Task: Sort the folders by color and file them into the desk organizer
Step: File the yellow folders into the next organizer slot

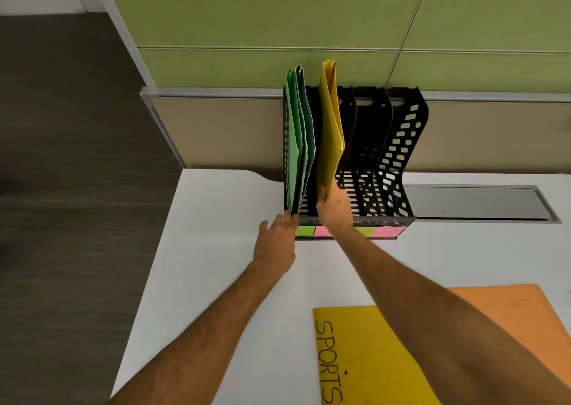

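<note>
Yellow folder (331, 132) stands half-entered in the desk organizer (398, 157), one slot right of the green folders (298, 139). Right hand (335, 208) pinches its lower edge; left hand (276, 237), fingers relaxed, steadies the organizer's front corner. Best slide it straight back.

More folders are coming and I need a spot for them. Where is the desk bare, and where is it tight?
Bare desk: left of the left hand, and right of the organizer below the grey slot. Tight: between the forearms, where the right hand grips a yellow folder, and the near right with the SPORTS folder and orange folder.
</note>
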